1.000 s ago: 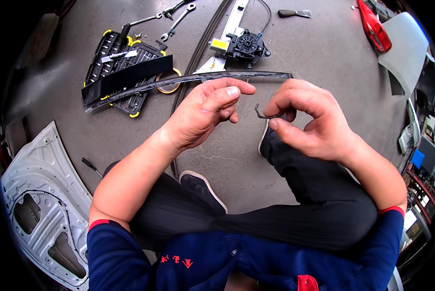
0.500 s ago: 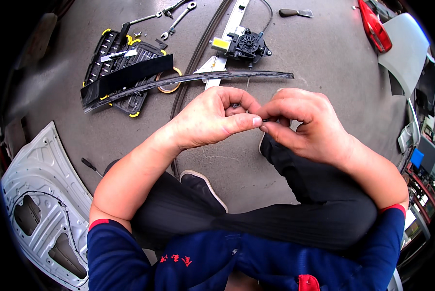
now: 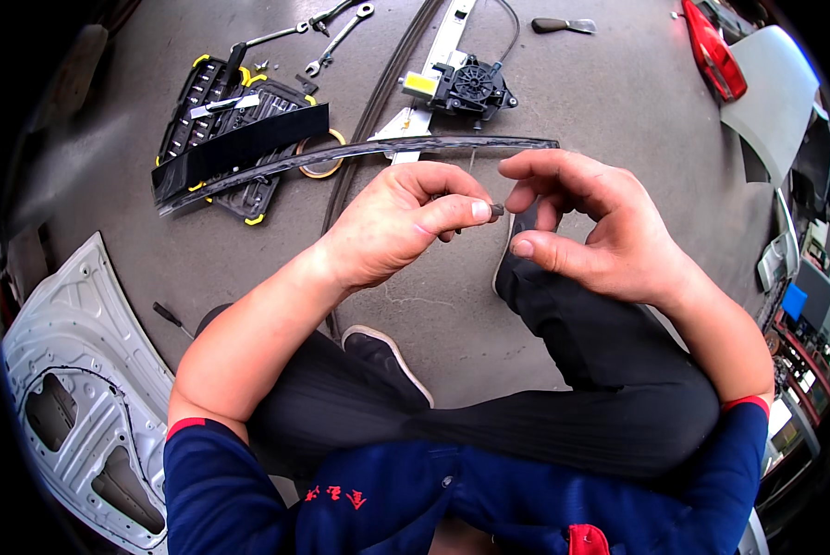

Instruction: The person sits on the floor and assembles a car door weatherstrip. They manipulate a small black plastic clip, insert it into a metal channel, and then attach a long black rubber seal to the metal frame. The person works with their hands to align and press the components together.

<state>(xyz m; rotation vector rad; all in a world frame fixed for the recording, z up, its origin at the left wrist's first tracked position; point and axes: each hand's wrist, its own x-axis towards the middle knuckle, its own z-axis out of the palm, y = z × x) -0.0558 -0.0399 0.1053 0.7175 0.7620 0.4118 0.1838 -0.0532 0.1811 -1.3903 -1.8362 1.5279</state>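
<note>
Between thumb and forefinger, my left hand (image 3: 415,215) pinches a small dark piece (image 3: 497,210); only its end shows past the fingertips, and its kind is too small to make out. My right hand (image 3: 590,222) is just to the right of it, thumb and fingers apart, with nothing visible between them. Both hands are raised over my crossed legs. Beyond them on the floor lies a long curved black trim strip (image 3: 378,148), crossing the metal rail of a window regulator with its black motor (image 3: 475,85).
An open black and yellow tool case (image 3: 202,102) lies at the far left, with a glossy black panel (image 3: 248,143) and a tape roll (image 3: 322,153). Wrenches (image 3: 341,39), a scraper (image 3: 565,25), a screwdriver (image 3: 169,314), a silver door panel (image 3: 91,370) and a red tail light (image 3: 718,55) surround me.
My right hand has let go of the small dark piece, opened its fingers and drawn slightly right. My left hand keeps the piece pinched, its end now exposed.
</note>
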